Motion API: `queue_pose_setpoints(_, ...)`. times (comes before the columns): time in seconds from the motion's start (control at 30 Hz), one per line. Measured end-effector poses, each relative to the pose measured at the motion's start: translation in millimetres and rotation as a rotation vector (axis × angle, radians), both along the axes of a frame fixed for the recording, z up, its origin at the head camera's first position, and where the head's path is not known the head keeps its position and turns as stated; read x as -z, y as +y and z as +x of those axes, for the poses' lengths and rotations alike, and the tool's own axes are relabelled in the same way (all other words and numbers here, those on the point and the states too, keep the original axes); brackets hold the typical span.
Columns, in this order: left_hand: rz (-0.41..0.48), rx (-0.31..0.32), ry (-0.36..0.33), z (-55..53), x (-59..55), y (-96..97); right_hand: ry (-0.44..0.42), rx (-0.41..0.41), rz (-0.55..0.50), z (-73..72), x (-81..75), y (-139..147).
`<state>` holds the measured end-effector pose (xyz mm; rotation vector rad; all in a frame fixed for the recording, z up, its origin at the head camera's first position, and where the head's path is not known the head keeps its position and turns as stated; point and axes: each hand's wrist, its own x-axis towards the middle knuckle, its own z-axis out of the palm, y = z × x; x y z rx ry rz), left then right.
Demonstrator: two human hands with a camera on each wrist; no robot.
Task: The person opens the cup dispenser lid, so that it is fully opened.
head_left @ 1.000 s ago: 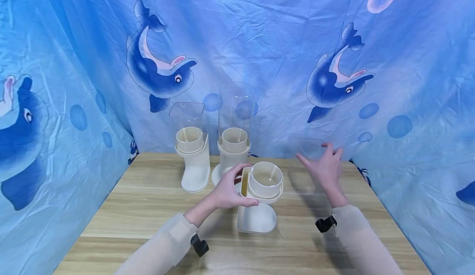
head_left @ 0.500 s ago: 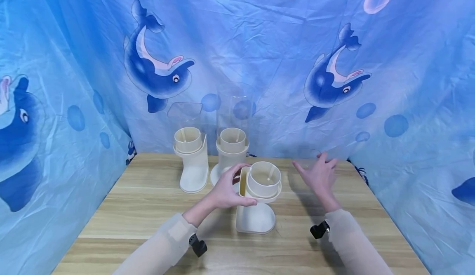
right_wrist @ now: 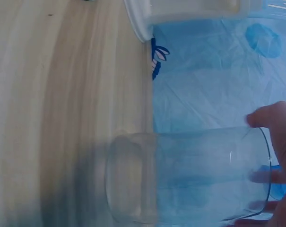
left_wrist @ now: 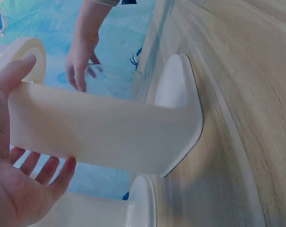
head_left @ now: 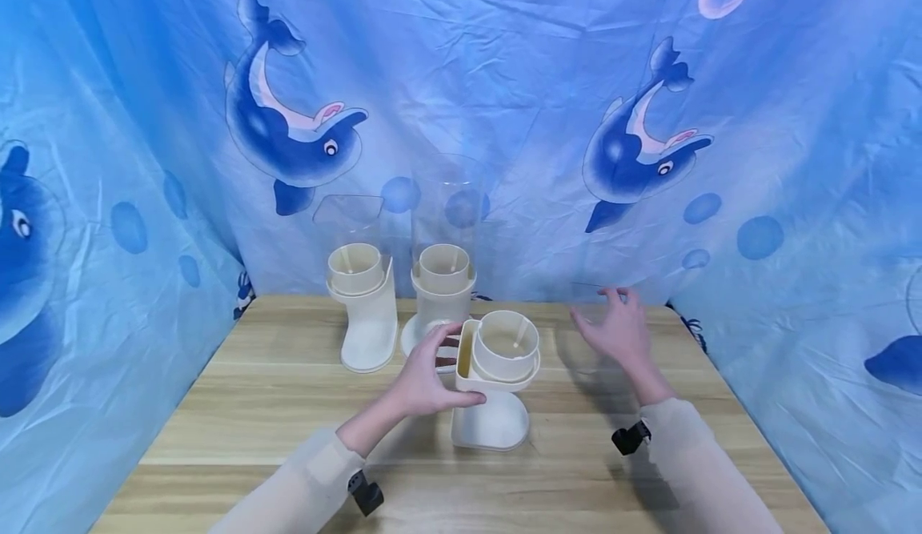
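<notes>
My left hand [head_left: 425, 374] grips the upper part of a cream plastic stand [head_left: 497, 422] with a round collar on top and a rounded foot on the table. In the left wrist view, the thumb lies over one edge of its upright [left_wrist: 86, 123] and the fingers curl behind the other. My right hand [head_left: 615, 326] holds a clear see-through container [right_wrist: 199, 175] near its rim, thumb on one side and fingers on the other, at the table's back right. The container's outline is faint in the head view.
Two similar cream stands stand further back, a left one [head_left: 367, 318] and a middle one [head_left: 442, 302]. Faint clear plastic rises above each. The wooden table [head_left: 266, 406] ends at a blue dolphin-print curtain [head_left: 533, 222] behind and at both sides.
The right hand's spread fingers have drawn in around the clear container, whose rim now appears lower. My left hand keeps its hold on the cream stand. The head view has shifted slightly.
</notes>
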<state>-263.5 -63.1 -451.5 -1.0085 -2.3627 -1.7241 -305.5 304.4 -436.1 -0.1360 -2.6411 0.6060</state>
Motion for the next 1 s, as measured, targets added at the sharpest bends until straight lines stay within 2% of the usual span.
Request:
queue_pose_setpoints(0.13,0.029,0.033,-0.014,-1.5,0.5,1.5,-0.079,-0.100,0.026,-2.4,-8.9,8)
queue_pose_setpoints(0.23,0.044,0.042,-0.029,-3.8,0.1,2.7,-0.105,-0.135,0.021,-4.3,-14.4,11)
queue_pose_setpoints(0.5,0.077,-0.073,-0.044,-1.2,1.5,-0.7,-0.147,-0.162,0.052,-7.8,-17.7,12)
queue_pose_setpoints(0.6,0.095,-0.104,-0.063,-3.8,0.7,3.9,-0.148,-0.167,0.057,-7.9,-18.3,13)
queue_pose_setpoints(0.8,0.139,-0.089,-0.165,-13.7,4.7,14.5,-0.157,-0.165,0.060,-7.2,-19.4,14)
queue_pose_setpoints(1.0,0.134,-0.176,-0.123,-14.1,15.9,12.8,-0.165,-0.169,0.059,-7.2,-18.8,11)
